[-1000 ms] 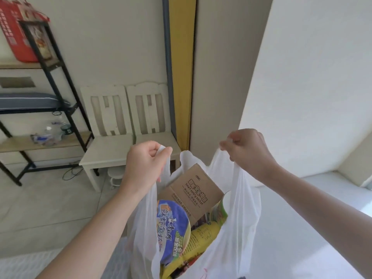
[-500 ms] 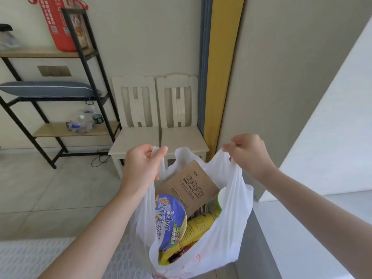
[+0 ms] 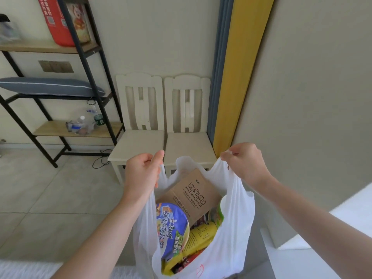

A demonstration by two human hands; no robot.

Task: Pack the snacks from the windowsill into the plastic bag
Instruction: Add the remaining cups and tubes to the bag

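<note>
Both handles pinched: left hand (image 3: 142, 171) and right hand (image 3: 244, 164) grip the bag (image 3: 235, 228), which hangs below, snacks (image 3: 173, 226) inside.

The 2 arms reach forward, left hand (image 3: 142, 172) and right hand (image 3: 244, 162) each gripping a plastic bag (image 3: 237, 228) handle.

The white plastic bag (image 3: 231, 228) runs off the near edge, its bottom unseen. Its handles vanish inside the left hand (image 3: 142, 172) and right hand (image 3: 245, 164). A blue-lidded round noodle bowl (image 3: 171, 228) hides the lower end of the brown cardboard box (image 3: 193, 196). The red wrappers (image 3: 187, 262) beneath are unreadable. Far left, a red sack (image 3: 56, 21) is cropped at the top, and a clear object (image 3: 8, 31) beside it is blurred.
</note>
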